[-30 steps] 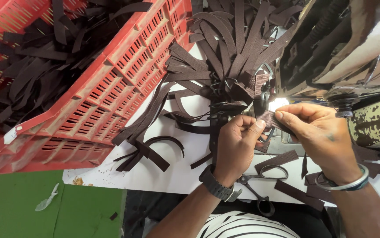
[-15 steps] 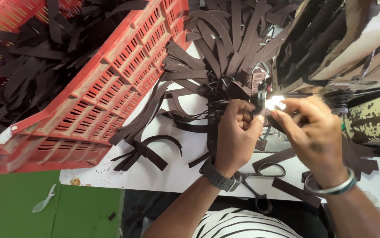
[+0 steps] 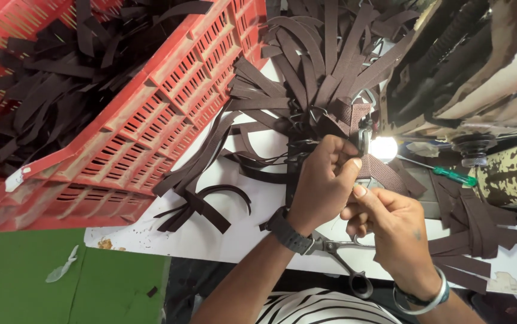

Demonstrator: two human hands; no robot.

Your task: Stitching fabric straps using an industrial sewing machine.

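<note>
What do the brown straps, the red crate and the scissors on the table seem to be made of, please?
Brown straps: woven fabric webbing, matte; a ribbed weave shows near the lamp. Red crate: moulded plastic, slightly glossy, with slotted walls. Scissors: bare grey metal, dull sheen, handles included, as far as shows.

No packages, labels, signs or screens anywhere in view.

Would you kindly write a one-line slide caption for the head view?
Both hands, left hand and right hand, pinch a brown webbing strap under a lit sewing machine, beside a red crate.
</note>
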